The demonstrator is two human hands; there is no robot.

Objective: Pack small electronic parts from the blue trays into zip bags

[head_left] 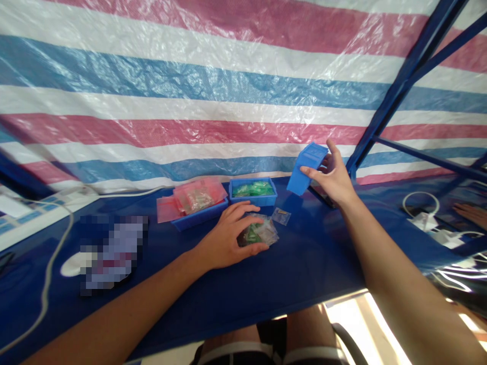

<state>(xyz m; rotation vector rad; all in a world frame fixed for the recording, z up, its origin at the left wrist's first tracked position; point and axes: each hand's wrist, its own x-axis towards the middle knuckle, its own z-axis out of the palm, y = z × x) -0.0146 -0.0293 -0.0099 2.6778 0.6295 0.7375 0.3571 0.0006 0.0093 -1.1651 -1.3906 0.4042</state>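
Bare forearms [125, 309] reach across the blue worktop [308, 268]: at twelve o'clock, the left hand [224, 238] curves half-open over green-filled plastic bags [258, 232], grip unclear; at one o'clock, the right hand [331, 177] clasps a blue plastic bin [306, 169], long axis slanting up-right

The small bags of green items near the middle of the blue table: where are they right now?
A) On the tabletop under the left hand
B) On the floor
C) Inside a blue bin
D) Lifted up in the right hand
A. The left hand is cupped over the small clear bags of green items, which lie on the blue tabletop.
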